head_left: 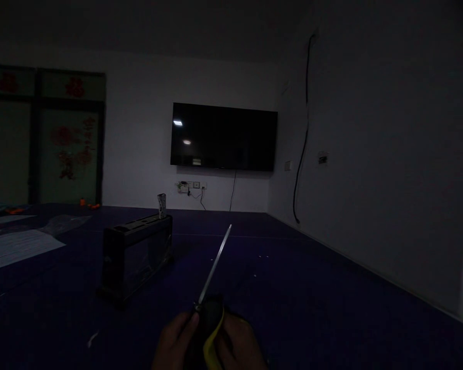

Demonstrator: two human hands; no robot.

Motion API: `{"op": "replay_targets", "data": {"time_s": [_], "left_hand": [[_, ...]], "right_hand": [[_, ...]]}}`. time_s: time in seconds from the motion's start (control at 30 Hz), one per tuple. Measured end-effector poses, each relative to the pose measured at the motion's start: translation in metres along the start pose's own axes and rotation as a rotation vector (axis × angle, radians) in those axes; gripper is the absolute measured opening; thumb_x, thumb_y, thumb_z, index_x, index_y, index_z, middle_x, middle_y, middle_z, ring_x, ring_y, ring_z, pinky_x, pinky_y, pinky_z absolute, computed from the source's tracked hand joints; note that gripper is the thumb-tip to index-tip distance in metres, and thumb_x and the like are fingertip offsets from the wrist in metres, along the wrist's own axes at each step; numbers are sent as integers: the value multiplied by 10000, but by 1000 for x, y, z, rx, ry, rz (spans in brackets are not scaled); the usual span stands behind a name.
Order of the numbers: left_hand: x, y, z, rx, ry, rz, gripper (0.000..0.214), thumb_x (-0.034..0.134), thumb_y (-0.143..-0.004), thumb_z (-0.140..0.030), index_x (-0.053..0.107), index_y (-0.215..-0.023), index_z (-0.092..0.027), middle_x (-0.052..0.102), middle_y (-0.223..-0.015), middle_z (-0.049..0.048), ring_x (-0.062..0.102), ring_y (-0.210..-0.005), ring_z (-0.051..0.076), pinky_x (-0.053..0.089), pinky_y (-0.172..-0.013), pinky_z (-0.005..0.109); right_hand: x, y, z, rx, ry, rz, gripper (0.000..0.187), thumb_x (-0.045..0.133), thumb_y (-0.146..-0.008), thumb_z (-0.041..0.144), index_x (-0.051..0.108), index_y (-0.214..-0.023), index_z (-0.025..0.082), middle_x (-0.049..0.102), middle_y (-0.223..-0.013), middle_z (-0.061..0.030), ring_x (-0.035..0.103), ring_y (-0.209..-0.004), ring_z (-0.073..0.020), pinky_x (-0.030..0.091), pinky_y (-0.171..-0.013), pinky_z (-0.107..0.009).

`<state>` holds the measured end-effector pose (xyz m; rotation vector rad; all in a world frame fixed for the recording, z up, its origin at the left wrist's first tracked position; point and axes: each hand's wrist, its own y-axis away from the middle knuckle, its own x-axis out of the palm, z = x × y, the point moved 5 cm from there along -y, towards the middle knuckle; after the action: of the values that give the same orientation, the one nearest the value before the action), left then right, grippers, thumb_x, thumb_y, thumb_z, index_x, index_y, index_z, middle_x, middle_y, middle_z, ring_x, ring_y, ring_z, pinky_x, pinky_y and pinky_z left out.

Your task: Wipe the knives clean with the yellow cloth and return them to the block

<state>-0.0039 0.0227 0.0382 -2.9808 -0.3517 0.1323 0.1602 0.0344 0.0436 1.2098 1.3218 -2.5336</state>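
Note:
The light is dim, and my two hands are close together at the bottom middle. In them is a black and yellow tool (pixel 212 336) with a long, thin metal rod (pixel 216 264) pointing forward and up; its exact kind does not show. My left hand (pixel 176 339) grips it near the foot of the rod, thumb on top. My right hand (pixel 241 341) closes on its other side by the yellow edge. Ahead and left stands a black open-framed box (pixel 137 228), with a small patterned piece (pixel 161 205) upright on its far end.
The dark blue surface (pixel 312 293) carries small white scraps. White paper (pixel 19 249), clear plastic (pixel 64 224) and orange items (pixel 88 204) lie at left. A television (pixel 224 136) hangs on the far wall. A black cable (pixel 303 154) runs down the right wall.

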Motion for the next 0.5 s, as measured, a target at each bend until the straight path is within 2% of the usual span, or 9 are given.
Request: {"op": "replay_targets", "data": {"time_s": [0.13, 0.2, 0.27, 0.4, 0.5], "left_hand": [[-4, -5, 1, -42, -14, -5, 591, 594, -629, -667, 671, -934, -166, 639, -1120, 121, 530, -1129, 292, 409, -975, 369], [-5, -5, -3, -13, -10, -4, 574, 578, -627, -689, 660, -874, -178, 665, -1010, 91, 559, -1060, 286, 444, -914, 347], [-3, -5, -8, 35, 4, 19, 535, 542, -652, -705, 632, -778, -193, 657, -839, 50, 592, -929, 259, 473, -809, 305], [-4, -7, -18, 109, 2, -17, 509, 515, -682, -705, 545, -655, -197, 528, -618, -14, 537, -645, 172, 433, -611, 251], [-15, -16, -37, 170, -67, -69, 509, 472, -708, -703, 511, -627, -202, 447, -534, -41, 453, -517, 138, 374, -523, 243]], "right_hand": [[28, 0, -5, -92, 239, 233, 74, 518, -676, 171, 587, -684, 199, 654, -664, -30, 569, -536, -155, 385, -489, -229], [44, -1, -10, -140, 308, 323, 48, 549, -628, 163, 562, -624, 209, 647, -621, -5, 538, -488, -140, 325, -435, -222], [53, -3, -16, -142, 326, 338, 62, 547, -618, 155, 545, -600, 213, 638, -597, 6, 530, -483, -141, 293, -418, -223], [51, -4, -17, -129, 328, 337, 65, 523, -590, 148, 534, -596, 211, 630, -589, 4, 524, -483, -142, 268, -418, -229], [39, -3, -8, -128, 309, 337, 72, 509, -560, 149, 531, -605, 201, 630, -603, -7, 527, -495, -139, 255, -431, -235]]}}
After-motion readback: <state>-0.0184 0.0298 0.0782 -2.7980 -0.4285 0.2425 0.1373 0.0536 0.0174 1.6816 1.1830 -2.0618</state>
